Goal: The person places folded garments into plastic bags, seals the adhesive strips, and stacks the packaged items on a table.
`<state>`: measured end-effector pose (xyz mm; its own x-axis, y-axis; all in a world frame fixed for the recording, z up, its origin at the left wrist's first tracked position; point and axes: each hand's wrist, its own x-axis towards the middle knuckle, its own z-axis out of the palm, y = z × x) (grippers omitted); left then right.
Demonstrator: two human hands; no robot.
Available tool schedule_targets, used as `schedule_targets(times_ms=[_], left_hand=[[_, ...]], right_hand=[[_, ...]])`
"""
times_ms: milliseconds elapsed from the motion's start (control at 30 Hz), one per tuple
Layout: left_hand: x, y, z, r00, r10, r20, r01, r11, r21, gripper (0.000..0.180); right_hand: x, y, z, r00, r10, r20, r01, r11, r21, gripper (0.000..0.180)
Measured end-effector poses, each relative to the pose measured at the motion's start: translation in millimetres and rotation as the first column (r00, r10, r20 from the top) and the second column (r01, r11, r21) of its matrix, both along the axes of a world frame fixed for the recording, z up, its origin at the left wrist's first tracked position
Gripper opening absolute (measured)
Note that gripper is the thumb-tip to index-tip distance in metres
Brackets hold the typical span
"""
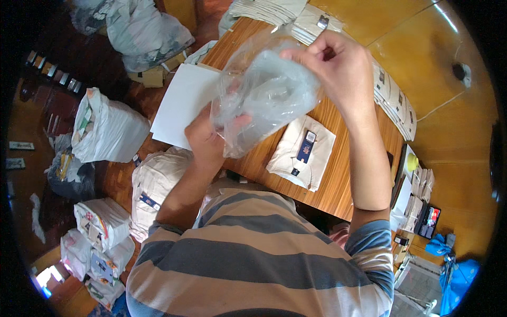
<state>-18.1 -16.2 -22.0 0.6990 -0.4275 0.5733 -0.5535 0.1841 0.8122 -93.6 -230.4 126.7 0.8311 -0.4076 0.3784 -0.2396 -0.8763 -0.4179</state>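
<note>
A clear plastic bag [277, 92] hangs over the wooden table, puffed and crinkled, held up between my two hands. Its left side is gripped by my left hand [207, 134], with some fingers showing through the film. At the bag's upper right edge, my right hand [340, 66] pinches the plastic between thumb and fingers. Below the bag, a folded cream garment [323, 150] with a dark blue hang tag [307, 146] lies on the tabletop [346, 182]. White sheets [182, 100] lie to the left, partly behind my left hand.
Stacks of folded cream garments [393, 100] line the table's far right edge, with more [269, 10] at the back. Left of the table stand a full white sack [111, 129] and a bundle of cream garments [156, 179]. A phone [430, 222] lies at the right.
</note>
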Motion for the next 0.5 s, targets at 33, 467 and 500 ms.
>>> schedule_targets(times_ms=[33,467,500], left_hand=[[-7,-3,-4,0.99,-0.03,-0.141,0.032,0.999,0.011,0.05],[-23,-33,-69,0.888,-0.399,-0.231,0.36,0.913,-0.192,0.098],[-22,-36,-63,0.9,-0.385,-0.206,0.357,0.92,-0.162,0.1]], right_hand=[[-3,-7,-2,0.994,0.049,-0.1,-0.043,0.997,0.065,0.024],[-42,-23,-52,0.891,-0.009,-0.455,0.057,0.994,0.091,0.022],[-43,-28,-53,0.897,0.016,-0.441,0.064,0.984,0.166,0.023]])
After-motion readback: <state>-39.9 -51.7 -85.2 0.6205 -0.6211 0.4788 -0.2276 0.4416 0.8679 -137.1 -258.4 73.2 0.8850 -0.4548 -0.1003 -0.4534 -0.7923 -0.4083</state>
